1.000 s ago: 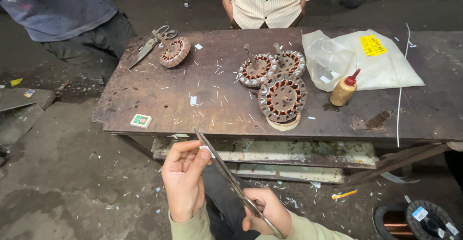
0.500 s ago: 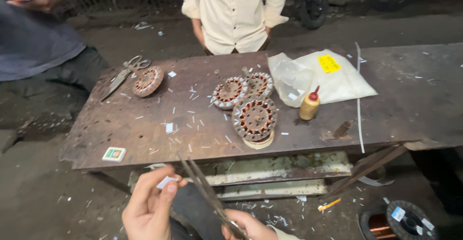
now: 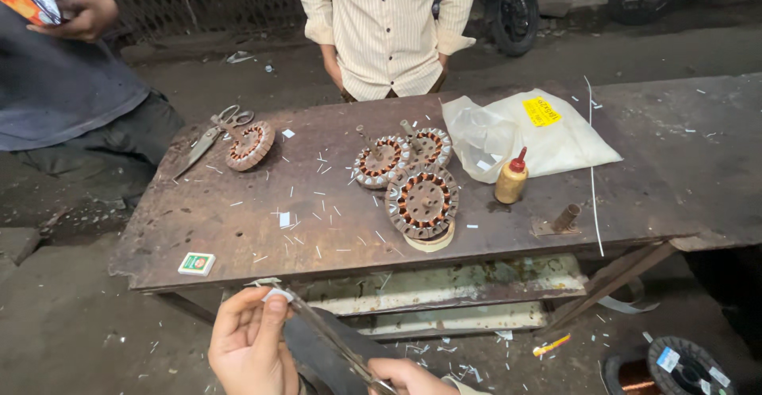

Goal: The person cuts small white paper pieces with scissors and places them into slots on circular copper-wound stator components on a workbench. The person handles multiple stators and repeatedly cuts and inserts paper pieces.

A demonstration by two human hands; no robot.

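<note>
My left hand (image 3: 250,341) pinches a small white strip (image 3: 278,293) between thumb and fingers at the bottom of the view. My right hand (image 3: 406,379), mostly cut off by the frame edge, grips long metal shears (image 3: 329,338) whose blades reach up to the strip. Both hands are in front of and below a rusty metal table (image 3: 238,220). On the table lie three copper-wound stators (image 3: 422,200) close together, and a fourth stator (image 3: 250,145) at the far left.
Scissors (image 3: 210,134) lie by the far-left stator. A yellow glue bottle (image 3: 512,177), a white plastic bag (image 3: 548,141) and a small box (image 3: 196,264) are on the table. A person in a striped shirt (image 3: 389,22) stands behind it, another person (image 3: 63,85) at left. A wire spool (image 3: 683,367) sits on the floor.
The view has tilted upward, so my hands sit lower in the frame and the table looks farther down. My hands still hold the strip and shears together.
</note>
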